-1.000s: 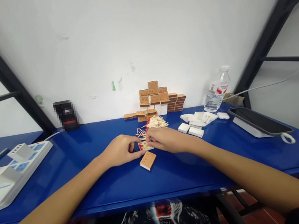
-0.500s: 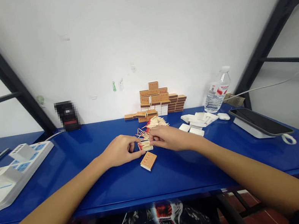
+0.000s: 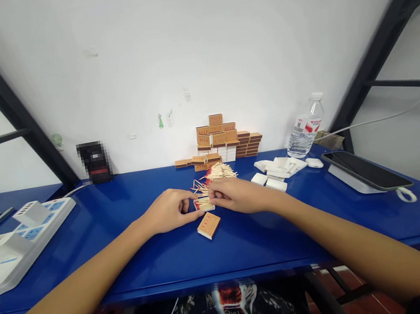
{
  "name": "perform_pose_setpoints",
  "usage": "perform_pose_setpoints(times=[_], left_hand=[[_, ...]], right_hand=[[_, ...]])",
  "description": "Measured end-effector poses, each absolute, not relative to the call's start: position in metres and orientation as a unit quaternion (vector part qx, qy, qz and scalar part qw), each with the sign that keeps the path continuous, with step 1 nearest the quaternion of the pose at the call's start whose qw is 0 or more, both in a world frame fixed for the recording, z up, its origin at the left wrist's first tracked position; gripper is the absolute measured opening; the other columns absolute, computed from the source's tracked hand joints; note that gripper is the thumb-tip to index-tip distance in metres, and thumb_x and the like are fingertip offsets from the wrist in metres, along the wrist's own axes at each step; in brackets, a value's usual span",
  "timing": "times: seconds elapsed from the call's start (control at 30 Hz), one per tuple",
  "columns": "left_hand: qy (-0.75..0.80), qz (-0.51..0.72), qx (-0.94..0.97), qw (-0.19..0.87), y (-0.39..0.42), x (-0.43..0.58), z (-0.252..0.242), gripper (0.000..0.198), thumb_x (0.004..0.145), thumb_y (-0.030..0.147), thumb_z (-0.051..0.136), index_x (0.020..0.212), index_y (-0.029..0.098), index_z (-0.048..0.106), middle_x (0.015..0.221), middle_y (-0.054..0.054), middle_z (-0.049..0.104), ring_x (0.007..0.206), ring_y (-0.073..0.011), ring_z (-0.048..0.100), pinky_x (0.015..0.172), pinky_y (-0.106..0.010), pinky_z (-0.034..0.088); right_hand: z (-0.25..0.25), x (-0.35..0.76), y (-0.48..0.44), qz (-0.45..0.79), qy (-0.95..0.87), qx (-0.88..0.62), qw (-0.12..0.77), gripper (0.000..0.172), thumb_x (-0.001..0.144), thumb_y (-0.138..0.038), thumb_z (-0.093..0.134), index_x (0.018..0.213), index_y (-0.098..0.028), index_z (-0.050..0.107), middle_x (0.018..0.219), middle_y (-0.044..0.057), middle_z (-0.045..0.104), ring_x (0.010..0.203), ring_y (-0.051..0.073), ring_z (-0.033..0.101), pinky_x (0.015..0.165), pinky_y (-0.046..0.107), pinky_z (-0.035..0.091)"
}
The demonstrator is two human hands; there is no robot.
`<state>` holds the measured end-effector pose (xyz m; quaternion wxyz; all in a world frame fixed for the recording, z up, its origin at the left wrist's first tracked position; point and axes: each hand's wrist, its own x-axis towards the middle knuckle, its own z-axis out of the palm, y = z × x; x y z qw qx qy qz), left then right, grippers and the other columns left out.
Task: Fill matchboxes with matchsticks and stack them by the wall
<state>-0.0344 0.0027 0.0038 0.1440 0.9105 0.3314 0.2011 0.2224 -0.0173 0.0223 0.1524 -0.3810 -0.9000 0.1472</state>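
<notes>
A small white matchbox tray (image 3: pixel 210 208) with red-tipped matches (image 3: pixel 203 203) in it lies on the blue table. My left hand (image 3: pixel 171 210) grips the tray's left end between thumb and fingers. At the tray's right end, my right hand (image 3: pixel 234 195) has its fingers pinched together over the matches; whatever they hold is too small to make out. Just in front lies an orange matchbox sleeve (image 3: pixel 209 225) with red print and a white edge. Behind my hands spreads a heap of loose matches (image 3: pixel 220 171), partly hidden by my right hand.
Matchboxes (image 3: pixel 218 138) are stacked against the wall. White trays (image 3: pixel 280 167) lie to the right, near a water bottle (image 3: pixel 305 129) and a phone on a stand (image 3: pixel 367 170). A power strip (image 3: pixel 44 229) sits at left.
My right hand has shifted very slightly left over the tray. My left hand keeps its grip on the tray.
</notes>
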Motion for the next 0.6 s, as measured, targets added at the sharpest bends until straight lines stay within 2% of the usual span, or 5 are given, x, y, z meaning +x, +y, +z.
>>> perform_pose_setpoints(times=[0.23, 0.6], left_hand=[[0.330, 0.201, 0.911, 0.145, 0.0015, -0.0343, 0.0056, 0.042, 0.092, 0.058, 0.070, 0.108, 0.019, 0.076, 0.062, 0.003, 0.062, 0.053, -0.0119, 0.055, 0.054, -0.026, 0.037], [0.317, 0.205, 0.915, 0.141, 0.0006, -0.0335, 0.0068, 0.037, 0.092, 0.053, 0.070, 0.104, 0.019, 0.076, 0.061, 0.003, 0.061, 0.052, -0.0113, 0.053, 0.054, -0.026, 0.036]], right_hand=[[0.0244, 0.2245, -0.0157, 0.147, -0.903, -0.375, 0.151, 0.011, 0.096, -0.013, 0.065, 0.089, -0.018, 0.059, 0.089, 0.004, 0.063, 0.078, 0.017, 0.053, 0.070, 0.028, 0.037], [0.0194, 0.2201, -0.0164, 0.157, -0.900, -0.376, 0.156, 0.009, 0.097, -0.013, 0.062, 0.090, -0.019, 0.059, 0.085, 0.003, 0.062, 0.076, 0.017, 0.051, 0.069, 0.027, 0.035]])
